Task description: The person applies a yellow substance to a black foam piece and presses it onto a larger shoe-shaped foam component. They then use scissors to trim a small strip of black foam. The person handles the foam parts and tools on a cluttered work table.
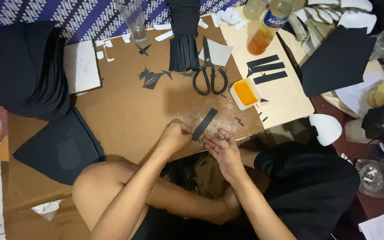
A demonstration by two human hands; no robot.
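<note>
Head view shows the left hand pinching the near end of a black strip on the brown worktop. Right hand lies open just beside it, and black scissors lie farther away

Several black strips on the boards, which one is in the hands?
The black strip lying diagonal near the board's front edge: the left hand pinches its lower end, the right hand is beside it. The three cut strips by the bottle lie untouched.

Left hand pinches the near end of a black strip, tilted on the brown surface. Right hand lies open, fingertips touching the strip. Black scissors and orange glue tub lie beyond.
</note>
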